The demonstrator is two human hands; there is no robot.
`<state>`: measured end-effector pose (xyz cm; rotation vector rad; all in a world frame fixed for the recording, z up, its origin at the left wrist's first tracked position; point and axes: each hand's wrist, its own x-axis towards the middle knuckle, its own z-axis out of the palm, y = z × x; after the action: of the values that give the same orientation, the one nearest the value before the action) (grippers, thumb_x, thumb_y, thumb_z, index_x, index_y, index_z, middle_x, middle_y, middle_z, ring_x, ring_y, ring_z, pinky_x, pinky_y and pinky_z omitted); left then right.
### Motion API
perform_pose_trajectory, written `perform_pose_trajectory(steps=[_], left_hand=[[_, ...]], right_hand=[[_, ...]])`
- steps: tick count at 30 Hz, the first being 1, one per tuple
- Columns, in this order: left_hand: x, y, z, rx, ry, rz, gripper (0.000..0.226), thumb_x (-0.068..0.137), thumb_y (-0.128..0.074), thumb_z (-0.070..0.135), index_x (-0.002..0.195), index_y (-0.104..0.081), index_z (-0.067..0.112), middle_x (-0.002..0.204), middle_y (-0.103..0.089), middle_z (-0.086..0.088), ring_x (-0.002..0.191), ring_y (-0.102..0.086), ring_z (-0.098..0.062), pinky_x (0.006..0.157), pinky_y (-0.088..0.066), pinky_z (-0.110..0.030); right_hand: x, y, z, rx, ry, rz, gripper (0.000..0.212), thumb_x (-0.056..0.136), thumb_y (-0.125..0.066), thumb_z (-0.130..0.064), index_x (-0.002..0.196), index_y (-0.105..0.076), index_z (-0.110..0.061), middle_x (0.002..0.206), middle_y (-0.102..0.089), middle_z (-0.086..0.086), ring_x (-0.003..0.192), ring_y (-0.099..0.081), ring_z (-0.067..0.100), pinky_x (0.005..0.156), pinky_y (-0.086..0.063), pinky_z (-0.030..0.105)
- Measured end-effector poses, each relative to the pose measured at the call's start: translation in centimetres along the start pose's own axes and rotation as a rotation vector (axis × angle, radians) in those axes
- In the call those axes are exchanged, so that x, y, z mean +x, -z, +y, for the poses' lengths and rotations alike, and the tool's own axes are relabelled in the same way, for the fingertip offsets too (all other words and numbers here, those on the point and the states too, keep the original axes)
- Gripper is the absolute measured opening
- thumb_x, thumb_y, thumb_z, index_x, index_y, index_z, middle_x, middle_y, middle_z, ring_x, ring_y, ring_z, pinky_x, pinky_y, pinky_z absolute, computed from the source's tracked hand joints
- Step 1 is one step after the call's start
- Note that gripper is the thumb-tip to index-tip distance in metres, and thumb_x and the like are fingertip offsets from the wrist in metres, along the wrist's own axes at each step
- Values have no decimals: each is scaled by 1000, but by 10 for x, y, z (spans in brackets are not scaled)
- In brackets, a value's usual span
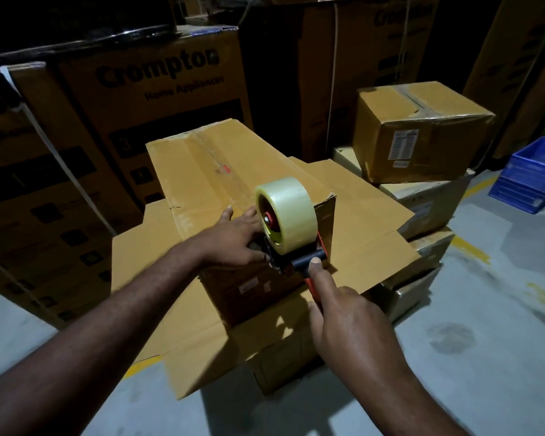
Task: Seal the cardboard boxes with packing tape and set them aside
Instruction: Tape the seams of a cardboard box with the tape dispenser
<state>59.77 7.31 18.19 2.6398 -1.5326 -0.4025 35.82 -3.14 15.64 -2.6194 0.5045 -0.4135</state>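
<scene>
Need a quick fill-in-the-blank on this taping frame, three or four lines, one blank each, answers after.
1. The right hand grips the red handle of the tape ____.
2. The roll of clear packing tape sits over the near end of the long brown cardboard box, where the ____ hand presses.
3. The stacked plastic crates at far right are ____.

Answers: dispenser; left; blue

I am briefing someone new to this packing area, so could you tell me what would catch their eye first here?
First, the pale roll of tape on a red dispenser at centre, held in the right hand at the near edge of a closed cardboard box. The left hand rests on the box top beside it. Behind, tall printed cartons loom in the dark, and a blue crate sits far right.
</scene>
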Motion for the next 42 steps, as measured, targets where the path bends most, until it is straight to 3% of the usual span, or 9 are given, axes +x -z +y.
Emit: perform_pose_trajectory(steps=[5, 8, 11, 19, 23, 26, 31, 37, 42], left_hand=[[3, 10, -17, -192, -17, -11, 39, 106, -48, 32, 144, -51, 32, 162, -11, 13, 147, 4, -3, 124, 13, -47], [4, 5, -23, -180, -26, 60, 34, 105, -50, 29, 138, -58, 30, 162, -27, 9, 146, -11, -3, 124, 9, -49], [2, -2, -22, -206, 27, 100, 35, 105, -50, 29, 139, -56, 34, 163, -28, 8, 150, -8, -2, 123, 10, -51], [5, -14, -13, -172, 72, 151, 46, 102, -57, 34, 146, -48, 40, 165, -21, 11, 154, -7, -6, 121, 8, -59], [6, -15, -10, -183, 43, 183, 48, 104, -39, 40, 152, -40, 37, 165, -19, 12, 154, -9, -5, 121, 9, -60], [8, -21, 0, -32, 113, 342, 51, 103, -35, 47, 149, -48, 29, 162, -33, 9, 151, -24, -10, 121, 1, -63], [17, -36, 24, 256, 232, 553, 36, 105, -43, 44, 117, -67, 20, 138, -63, -4, 138, -49, -23, 122, -6, -62], [12, -52, 18, 341, 83, 553, 52, 109, -31, 41, 147, -46, 10, 152, -48, -13, 144, -41, -26, 121, -26, -40], [-6, -53, -4, 307, -143, 704, 38, 101, -53, 30, 125, -68, 6, 127, -68, -16, 119, -66, -30, 102, -49, -42]], right_hand=[[7, -5, -5, 14, 0, 2, 63, 103, -41, -41, 153, -3, -39, 105, -63, -6, 79, -57, 8, 61, -42, 16], [12, -8, -7, 0, 5, 0, 62, 103, -40, -40, 153, -4, -38, 101, -62, -5, 70, -47, 8, 54, -34, 15], [11, -12, -13, 34, -15, -27, 62, 102, -42, -43, 152, -5, -39, 99, -61, -6, 72, -45, 9, 54, -31, 15], [0, -18, -16, 193, -198, -133, 56, 100, -48, -44, 147, -19, -42, 117, -64, -3, 96, -63, 16, 68, -45, 23], [1, -4, -14, 140, -233, -102, 58, 99, -49, -45, 148, -18, -43, 118, -64, -4, 93, -60, 12, 75, -52, 25], [6, 16, -11, 94, -261, -24, 58, 97, -52, -44, 147, -22, -44, 112, -65, 1, 86, -59, 14, 74, -54, 32], [17, 41, -14, 95, -309, 91, 61, 95, -57, -45, 147, -25, -46, 118, -62, 7, 84, -55, 17, 65, -50, 30], [24, 57, -35, 97, -249, 159, 62, 93, -60, -45, 147, -29, -45, 125, -62, 9, 100, -60, 25, 78, -55, 38], [26, 56, -48, 107, -212, 140, 64, 93, -61, -44, 148, -29, -44, 126, -61, 6, 100, -60, 21, 79, -58, 37]])
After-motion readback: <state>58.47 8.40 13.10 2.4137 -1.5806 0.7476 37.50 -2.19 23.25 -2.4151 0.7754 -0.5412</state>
